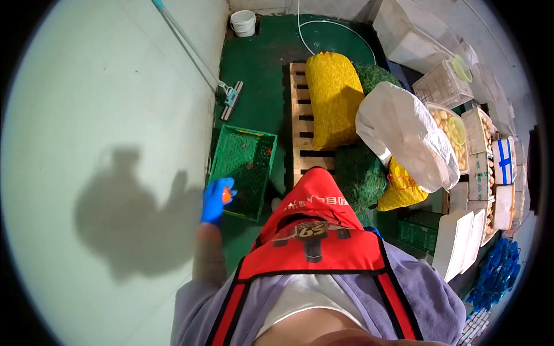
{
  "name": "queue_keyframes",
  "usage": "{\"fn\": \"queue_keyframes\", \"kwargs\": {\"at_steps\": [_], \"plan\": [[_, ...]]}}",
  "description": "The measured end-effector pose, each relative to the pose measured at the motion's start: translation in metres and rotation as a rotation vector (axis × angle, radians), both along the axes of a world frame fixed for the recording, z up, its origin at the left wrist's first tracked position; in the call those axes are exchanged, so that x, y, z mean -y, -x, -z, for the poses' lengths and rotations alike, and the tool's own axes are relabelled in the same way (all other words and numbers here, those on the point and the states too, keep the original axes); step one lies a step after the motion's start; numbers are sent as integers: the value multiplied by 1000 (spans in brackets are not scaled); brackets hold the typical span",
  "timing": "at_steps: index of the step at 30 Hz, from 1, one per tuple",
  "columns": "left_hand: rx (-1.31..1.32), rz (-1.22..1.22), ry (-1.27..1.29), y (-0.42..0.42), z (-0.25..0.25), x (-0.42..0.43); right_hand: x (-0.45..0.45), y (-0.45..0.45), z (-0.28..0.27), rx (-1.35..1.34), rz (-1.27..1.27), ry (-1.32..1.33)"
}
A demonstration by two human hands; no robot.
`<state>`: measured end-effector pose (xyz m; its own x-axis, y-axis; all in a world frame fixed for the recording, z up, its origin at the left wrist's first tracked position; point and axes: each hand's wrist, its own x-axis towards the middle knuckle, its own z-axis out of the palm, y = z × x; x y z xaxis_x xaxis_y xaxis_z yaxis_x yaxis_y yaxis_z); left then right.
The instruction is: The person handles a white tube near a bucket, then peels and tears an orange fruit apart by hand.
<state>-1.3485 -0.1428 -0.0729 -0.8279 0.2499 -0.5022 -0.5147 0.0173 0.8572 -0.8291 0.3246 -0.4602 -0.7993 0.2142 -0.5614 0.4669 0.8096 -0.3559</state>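
My left hand (214, 199), in a blue glove, is closed around a small round orange-red object (226, 195) whose kind I cannot make out. It is held above the near left edge of a green plastic crate (272, 164). A few small reddish bits lie on the crate's slatted bottom. Of my right hand (373, 230), only a sliver of what looks like blue glove shows beside the red apron (323, 254). Its fingers are hidden behind my body.
A wooden pallet (302, 109) carries a full yellow mesh sack (334, 98); green net sacks (359, 179) lie beside it. A large white bag (398, 121) and foam boxes (479, 173) crowd the right. A squeegee (232, 101) leans on the left wall; a white bucket (243, 24) stands beyond.
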Motion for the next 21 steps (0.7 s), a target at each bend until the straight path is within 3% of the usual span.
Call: {"fn": "queue_keyframes", "kwargs": {"at_steps": [2,4,6,9,10,11,12,14,16,18,20,21], "plan": [[-20,128,-18,9,6,-22,10,28,-59,-158,-154,-66],[-407,230,-15,8,49,-31,24,88,-137,-68,-165,-35],[-264,271,-34,7,49,-38,27,116,-156,25,-175,1],[-386,276,-26,19,67,-34,15,163,-168,146,-190,-100],[-161,166,-15,27,58,-31,29,213,-226,203,-111,-70],[61,54,-6,36,54,-28,24,233,-234,234,-75,-56],[68,48,-7,46,58,-25,20,253,-242,264,-40,-43],[-21,-136,76,69,66,-21,-8,277,-212,265,-166,-57],[-21,-161,129,94,69,-20,-34,309,-202,195,-292,-17],[-19,-176,192,115,71,-33,-54,341,-189,142,-263,-73],[238,-234,191,138,64,-55,-77,370,-176,124,-240,-87],[246,-226,204,147,76,-61,-90,383,-172,54,15,70]]}}
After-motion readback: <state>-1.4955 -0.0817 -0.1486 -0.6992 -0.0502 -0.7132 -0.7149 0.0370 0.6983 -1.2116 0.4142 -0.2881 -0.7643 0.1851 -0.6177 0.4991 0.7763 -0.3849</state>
